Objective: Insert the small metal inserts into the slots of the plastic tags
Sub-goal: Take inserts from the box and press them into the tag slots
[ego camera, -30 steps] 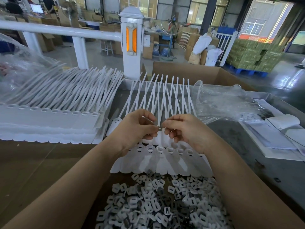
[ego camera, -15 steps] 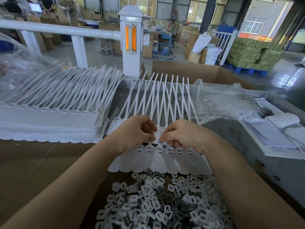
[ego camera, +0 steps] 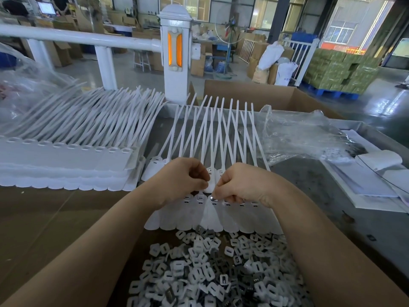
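I noted my right hand (ego camera: pixel 241 185) pinched a metal insert (ego camera: pixel 213 198) at the tag row (ego camera: pixel 199 216); my left hand (ego camera: pixel 184 178) gripped a tag (ego camera: pixel 210 180)

Table (ego camera: pixel 345 222); tags (ego camera: pixel 190 214); inserts (ego camera: pixel 205 273)

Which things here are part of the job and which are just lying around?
Job: row of tags, metal insert pinched by right hand, left hand, pile of inserts.
Lying around: stacked tags, plastic bag, cardboard box, papers.
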The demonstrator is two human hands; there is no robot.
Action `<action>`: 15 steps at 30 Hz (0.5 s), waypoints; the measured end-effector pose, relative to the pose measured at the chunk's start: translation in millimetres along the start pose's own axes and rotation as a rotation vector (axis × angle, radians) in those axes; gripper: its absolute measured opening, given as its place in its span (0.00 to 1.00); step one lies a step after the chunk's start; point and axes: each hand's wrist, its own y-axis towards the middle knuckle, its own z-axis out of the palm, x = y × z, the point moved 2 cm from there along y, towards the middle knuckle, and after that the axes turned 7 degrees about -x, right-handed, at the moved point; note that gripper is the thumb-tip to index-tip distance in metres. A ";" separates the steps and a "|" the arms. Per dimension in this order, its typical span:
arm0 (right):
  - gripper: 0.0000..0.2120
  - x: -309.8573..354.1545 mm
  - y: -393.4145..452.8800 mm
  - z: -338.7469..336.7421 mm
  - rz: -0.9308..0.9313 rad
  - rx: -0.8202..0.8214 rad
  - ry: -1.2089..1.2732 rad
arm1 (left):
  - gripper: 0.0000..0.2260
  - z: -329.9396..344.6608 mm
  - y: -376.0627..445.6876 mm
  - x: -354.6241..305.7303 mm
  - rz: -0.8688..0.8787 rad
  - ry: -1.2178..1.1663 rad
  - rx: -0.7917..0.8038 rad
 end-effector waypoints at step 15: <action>0.06 -8.7 1.5 -1.8 0.063 -0.023 0.193 | 0.04 -10.9 -7.5 -17.8 0.179 0.036 0.150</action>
